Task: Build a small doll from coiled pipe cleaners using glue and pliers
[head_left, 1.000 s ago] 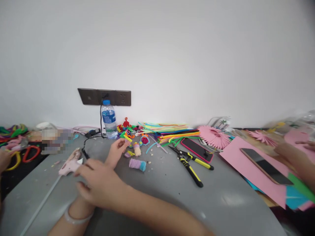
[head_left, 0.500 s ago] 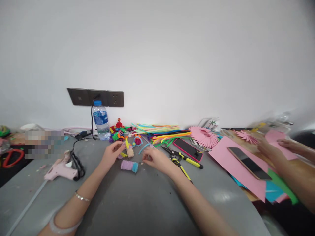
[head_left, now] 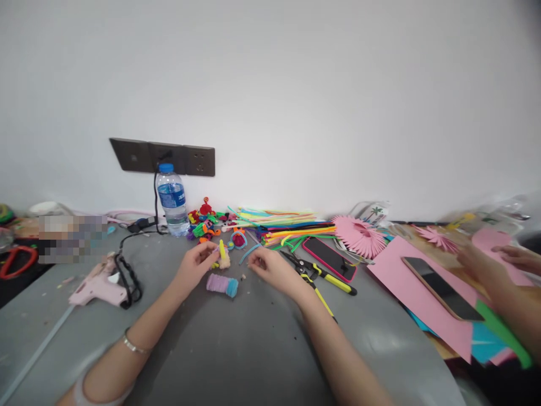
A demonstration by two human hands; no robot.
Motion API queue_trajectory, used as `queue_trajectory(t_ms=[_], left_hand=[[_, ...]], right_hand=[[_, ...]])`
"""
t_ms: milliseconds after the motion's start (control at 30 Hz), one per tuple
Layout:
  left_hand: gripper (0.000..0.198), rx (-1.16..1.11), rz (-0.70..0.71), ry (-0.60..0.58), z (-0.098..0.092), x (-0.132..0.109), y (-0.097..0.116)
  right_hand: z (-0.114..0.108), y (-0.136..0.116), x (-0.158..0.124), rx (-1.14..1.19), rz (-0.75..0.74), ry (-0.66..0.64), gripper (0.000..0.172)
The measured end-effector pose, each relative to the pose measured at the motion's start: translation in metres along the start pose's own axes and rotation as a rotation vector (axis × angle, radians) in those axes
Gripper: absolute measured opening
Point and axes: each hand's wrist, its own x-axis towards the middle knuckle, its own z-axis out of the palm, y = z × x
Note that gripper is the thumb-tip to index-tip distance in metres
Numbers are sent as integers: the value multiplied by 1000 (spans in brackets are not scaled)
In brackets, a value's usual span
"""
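My left hand [head_left: 200, 261] has its fingers closed on a small fuzzy pipe cleaner figure [head_left: 224, 258], beige below with a yellow piece upright on it. Purple and yellow fuzz shows at my fingertips. My right hand [head_left: 267, 265] is curled, thumb and fingers together; what they hold, if anything, is too small to make out. Beside those fingers a light blue pipe cleaner [head_left: 248, 254] lies at a slant. Just in front of my left hand lies a purple and blue pipe cleaner roll [head_left: 222, 285]. A tiny pale scrap [head_left: 243, 277] rests between the hands.
Pipe cleaners [head_left: 291, 228] and colourful small figures [head_left: 205, 224] lie along the wall beside a water bottle [head_left: 172, 200]. A pink glue gun [head_left: 99, 285] is left; yellow-black pliers [head_left: 319, 275] and a phone [head_left: 329, 258] right. Another person's hands [head_left: 486, 265] work over pink paper [head_left: 422, 293].
My right hand has lifted slightly away from the tiny scrap, toward the blue pipe cleaner. My left hand stays at the figure. The camera view has shifted a little.
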Motion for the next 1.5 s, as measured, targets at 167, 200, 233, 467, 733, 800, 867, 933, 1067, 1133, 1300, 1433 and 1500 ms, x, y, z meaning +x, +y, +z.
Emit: queue_trajectory(t_ms=[167,200,233,467,733,800,867,933,1067,1133,1300,1433,1500], left_hand=[[28,-12,10,20,4,-2,4],[29,-9,11,23,4,-2,3],[29,-6,12,24,4,-1,3],[29,6,16,-24,5,0,3],[33,-9,8,-57,9,-3,1],[35,-3,5,-58,9,-4,2],[36,4,-11,-67,10,-5,3],[37,5,-28,-78,10,-6,3],[38,2,-26,-71,10,-7,2],[38,14,-18,-63,10,-7,2],[37,70,-14,-32,10,-8,1],[35,111,-4,-1,10,-9,-1],[34,128,4,7,9,-10,-1]], right_hand=[[0,6,-3,41,-13,17,11],[0,7,-4,43,-23,13,10],[1,6,-5,45,-35,13,8],[18,0,-4,-114,-82,17,6],[21,-1,-3,-189,-47,-1,10],[20,0,-4,-188,-39,7,9],[21,1,-4,-192,-24,7,7],[21,2,-4,-205,-9,-2,6],[23,2,-5,-229,-11,-12,4],[24,1,-6,-223,-1,-1,6],[26,-1,-7,-171,-5,36,10],[27,0,-6,-172,-1,34,5],[28,1,-6,-197,0,31,5]])
